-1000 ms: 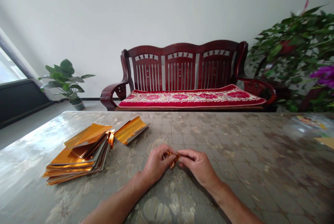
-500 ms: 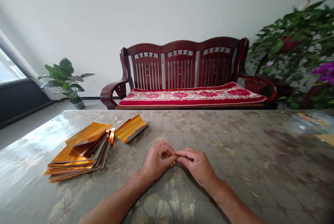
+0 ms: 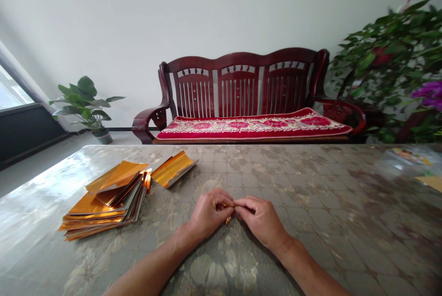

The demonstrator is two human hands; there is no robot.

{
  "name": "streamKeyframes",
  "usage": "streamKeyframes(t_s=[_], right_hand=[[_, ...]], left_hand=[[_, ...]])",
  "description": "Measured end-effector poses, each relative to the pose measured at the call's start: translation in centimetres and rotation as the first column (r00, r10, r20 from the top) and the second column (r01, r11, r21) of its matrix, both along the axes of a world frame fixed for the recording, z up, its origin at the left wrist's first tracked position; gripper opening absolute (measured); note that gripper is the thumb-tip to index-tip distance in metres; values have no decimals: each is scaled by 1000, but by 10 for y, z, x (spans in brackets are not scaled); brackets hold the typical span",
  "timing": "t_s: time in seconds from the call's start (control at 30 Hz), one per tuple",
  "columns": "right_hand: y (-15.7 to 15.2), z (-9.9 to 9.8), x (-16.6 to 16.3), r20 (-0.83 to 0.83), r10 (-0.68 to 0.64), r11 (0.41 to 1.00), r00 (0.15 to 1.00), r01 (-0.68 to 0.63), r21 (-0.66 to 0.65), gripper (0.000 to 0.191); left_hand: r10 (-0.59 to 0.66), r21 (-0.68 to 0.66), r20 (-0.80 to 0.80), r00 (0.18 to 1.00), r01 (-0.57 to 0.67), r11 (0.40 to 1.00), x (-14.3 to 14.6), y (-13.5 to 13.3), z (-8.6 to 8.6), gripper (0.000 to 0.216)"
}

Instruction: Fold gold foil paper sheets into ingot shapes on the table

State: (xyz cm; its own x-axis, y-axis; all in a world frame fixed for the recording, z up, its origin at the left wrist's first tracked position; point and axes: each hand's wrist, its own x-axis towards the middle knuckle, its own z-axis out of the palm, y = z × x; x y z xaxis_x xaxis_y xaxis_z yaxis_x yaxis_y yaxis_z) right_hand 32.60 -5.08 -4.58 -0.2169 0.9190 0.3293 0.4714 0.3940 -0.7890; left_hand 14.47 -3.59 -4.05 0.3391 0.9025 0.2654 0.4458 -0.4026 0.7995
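Note:
My left hand [image 3: 207,215] and my right hand [image 3: 261,220] meet on the table [image 3: 311,204] with their fingertips pinched together. Between them they hold a small folded piece of gold foil paper [image 3: 228,217]; only a sliver of it shows under the fingers. To the left lies a messy stack of gold foil sheets [image 3: 103,204]. A single folded gold sheet [image 3: 172,169] lies just beyond the stack.
A dark red wooden bench [image 3: 241,98] with a red flowered cushion stands behind the table. A potted plant [image 3: 86,105] is on the floor at the left, a large leafy plant [image 3: 397,61] at the right. A clear plastic bag [image 3: 404,160] lies on the table's far right.
The gold piece has been worked smaller between the fingers, so less of it shows. Both hands stay in the same spot; the view has shifted slightly.

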Motion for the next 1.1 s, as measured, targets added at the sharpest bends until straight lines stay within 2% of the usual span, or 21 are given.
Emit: streamKeyframes(t_s=[0.13,0.43,0.6,0.83,0.93,1.0,1.1], right_hand=[[0,0,0,0,-13,1000,1000,13,16,19],[-1,0,0,13,-17,1000,1000,17,18,20],[-2,1,0,28,-21,1000,999,21,22,23],[-6,3,1,235,-25,974,972,-29,224,28],[-6,3,1,266,-44,970,963,-23,242,29],[-5,2,0,244,-51,977,968,-3,215,29],[-2,0,1,118,-49,989,992,32,143,26]], left_hand=[[3,-2,-71,997,-3,1000,0,-1,2,13],[102,39,-209,972,-96,995,6,-6,11,6],[158,9,-201,967,-160,987,9,-8,9,10],[150,56,-219,964,-141,988,9,-12,10,13],[125,84,-215,969,-109,990,9,-13,11,13],[111,97,-208,972,-92,991,9,-13,12,13],[142,137,-193,971,-117,984,8,-11,13,11]])
